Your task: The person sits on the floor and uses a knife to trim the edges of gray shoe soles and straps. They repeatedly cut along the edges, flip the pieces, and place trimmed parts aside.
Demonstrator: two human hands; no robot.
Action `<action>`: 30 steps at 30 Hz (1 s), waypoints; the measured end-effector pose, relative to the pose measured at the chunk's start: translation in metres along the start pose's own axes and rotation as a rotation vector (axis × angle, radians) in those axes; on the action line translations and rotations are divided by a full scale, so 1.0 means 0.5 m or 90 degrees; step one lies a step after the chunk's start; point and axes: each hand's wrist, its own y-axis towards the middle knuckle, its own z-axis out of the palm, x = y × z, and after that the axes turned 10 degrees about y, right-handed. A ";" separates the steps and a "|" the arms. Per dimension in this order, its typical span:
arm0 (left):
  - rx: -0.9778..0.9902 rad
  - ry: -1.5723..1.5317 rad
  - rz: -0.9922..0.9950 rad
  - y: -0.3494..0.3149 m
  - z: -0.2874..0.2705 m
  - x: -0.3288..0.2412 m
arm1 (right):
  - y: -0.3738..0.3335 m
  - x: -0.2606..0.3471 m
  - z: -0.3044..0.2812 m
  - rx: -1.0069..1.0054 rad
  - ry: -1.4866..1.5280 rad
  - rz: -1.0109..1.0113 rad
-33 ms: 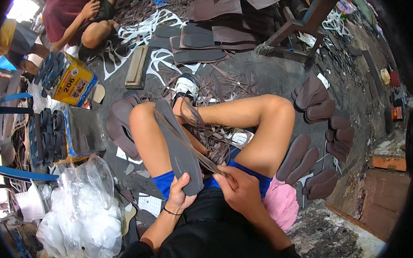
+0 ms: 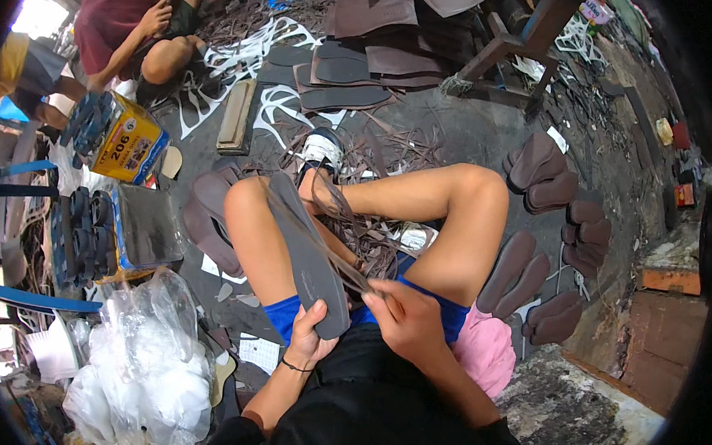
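My left hand grips the heel end of a long dark grey sandal sole, thumb on top, fingers beneath. The sole slants over my lap, its far end beside my left knee. My right hand pinches a thin brown strip that runs along the sole's right edge; whether it is still joined to the edge at the far end, I cannot tell. A tangle of brown offcut strips lies between my legs, past the sole.
Pairs of brown soles lie to my right, more beside my left knee. A plastic bag of white items and a yellow tin stand at left. Ahead are stacked sheets, a wooden frame and a seated person.
My right hand has shifted slightly left and away from me with the strip. The sole in my left hand has hardly moved.
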 end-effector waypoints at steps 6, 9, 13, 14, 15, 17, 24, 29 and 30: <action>0.152 0.378 -0.037 -0.002 0.009 -0.049 | 0.138 -0.030 0.004 0.025 0.295 0.052; 0.174 0.717 0.023 0.016 0.021 -0.095 | 0.169 0.008 -0.051 0.087 0.319 0.160; -0.004 1.008 0.519 0.097 0.007 -0.192 | 0.132 0.026 -0.108 0.195 0.652 0.186; -0.044 1.043 0.633 0.129 0.018 -0.213 | 0.111 0.002 -0.120 0.156 0.696 0.242; -0.040 1.041 0.775 0.142 0.078 -0.253 | 0.089 -0.020 -0.124 0.121 0.738 0.296; -0.041 1.176 0.907 0.153 0.105 -0.289 | 0.057 -0.042 -0.119 0.097 0.719 0.315; -0.031 1.200 0.790 0.235 0.165 -0.242 | -0.020 -0.078 -0.159 -0.133 0.550 0.254; 0.006 0.999 0.694 0.340 0.052 -0.170 | -0.046 -0.182 -0.270 -0.643 0.515 0.112; 0.029 1.006 0.641 0.354 0.014 -0.160 | -0.063 -0.230 -0.302 -0.741 0.524 0.093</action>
